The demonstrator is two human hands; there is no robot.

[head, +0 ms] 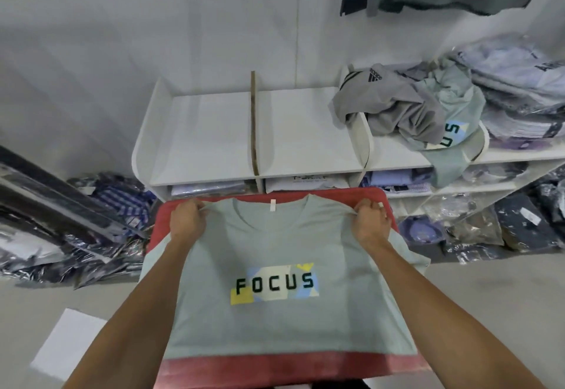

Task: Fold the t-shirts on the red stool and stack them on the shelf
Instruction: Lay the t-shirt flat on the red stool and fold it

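- The left hand and right hand each pinch a shoulder of the pale green FOCUS t-shirt, fingers curled into the cloth.
- The shirt lies front up on the red stool.
- Behind, the white shelf bears a heap of unfolded shirts.

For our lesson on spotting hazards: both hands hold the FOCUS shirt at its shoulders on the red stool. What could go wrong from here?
1. The shirt is wider than the stool; its sleeves overhang and may drag the fold crooked.
2. The pile hangs over the shelf edge and might slide off.
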